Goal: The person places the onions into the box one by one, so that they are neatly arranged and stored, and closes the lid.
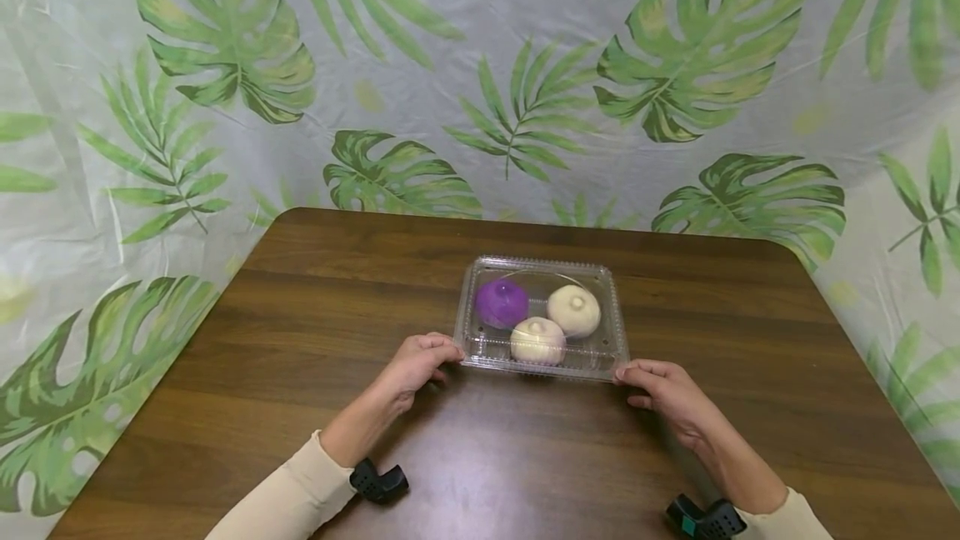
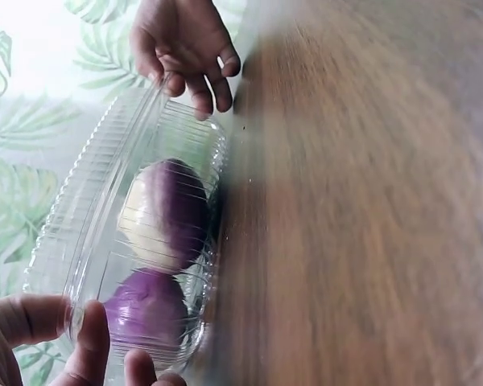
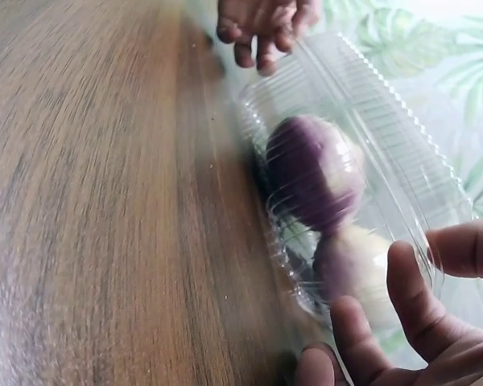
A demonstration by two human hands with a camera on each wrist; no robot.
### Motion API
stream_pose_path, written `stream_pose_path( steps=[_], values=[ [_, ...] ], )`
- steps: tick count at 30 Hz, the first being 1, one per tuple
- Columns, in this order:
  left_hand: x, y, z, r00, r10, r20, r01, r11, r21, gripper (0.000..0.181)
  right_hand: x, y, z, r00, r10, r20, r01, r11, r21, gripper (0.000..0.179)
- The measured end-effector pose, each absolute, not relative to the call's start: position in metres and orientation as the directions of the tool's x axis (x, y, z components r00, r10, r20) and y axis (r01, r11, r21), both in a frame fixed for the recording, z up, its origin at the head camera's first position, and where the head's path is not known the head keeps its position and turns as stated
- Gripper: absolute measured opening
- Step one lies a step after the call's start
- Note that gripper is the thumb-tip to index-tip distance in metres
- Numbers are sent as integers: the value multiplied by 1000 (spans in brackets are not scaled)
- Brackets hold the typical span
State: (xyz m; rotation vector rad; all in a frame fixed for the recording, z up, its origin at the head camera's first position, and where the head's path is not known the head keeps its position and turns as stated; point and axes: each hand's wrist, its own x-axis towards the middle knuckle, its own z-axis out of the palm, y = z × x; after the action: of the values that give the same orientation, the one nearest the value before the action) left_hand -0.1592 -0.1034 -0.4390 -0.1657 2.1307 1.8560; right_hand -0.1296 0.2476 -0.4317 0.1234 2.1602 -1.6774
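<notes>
- Two hands are held at the near corners of a clear clamshell container (image 1: pixel 542 357), frame centre: left hand (image 1: pixel 417 362) and right hand (image 1: pixel 663 391), fingers curled on the rim.
- Container is rested on the wooden surface (image 1: pixel 300 340).
- One purple bun (image 1: pixel 501 303) and two white buns (image 1: pixel 555 323) are seen inside.

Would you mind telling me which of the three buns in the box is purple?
The bun at the box's far left is purple; the other two buns are white.

container (image 1: pixel 542 319) lid: no readable txt, clear plastic, no label
buns inside: no print
table (image 1: pixel 315 298): no markings
backdrop: leaf pattern only, no words
</notes>
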Motion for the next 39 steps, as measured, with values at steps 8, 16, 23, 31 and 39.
stream_pose_path(
  steps=[8,16,23,31,39],
  values=[
    [-155,-100,-443,-969,52,-241,-232,138,963,19,-129,248,-432,-912,-183,-367,320,244,-916,22],
    [-146,-95,-441,-976,9,-219,-215,139,967,19,-129,247,-429,-913,-161,-375,337,218,-916,23],
    [-147,-98,-441,-967,16,-254,-248,169,954,22,-129,248,-431,-916,-167,-364,313,267,-911,22],
    [-148,-101,-442,-957,31,-288,-280,163,946,23,-128,246,-432,-921,-153,-358,279,382,-881,30],
    [-149,-114,-439,-956,98,-277,-261,149,954,32,-120,263,-428,-919,-179,-350,198,559,-805,45]
  ],
)
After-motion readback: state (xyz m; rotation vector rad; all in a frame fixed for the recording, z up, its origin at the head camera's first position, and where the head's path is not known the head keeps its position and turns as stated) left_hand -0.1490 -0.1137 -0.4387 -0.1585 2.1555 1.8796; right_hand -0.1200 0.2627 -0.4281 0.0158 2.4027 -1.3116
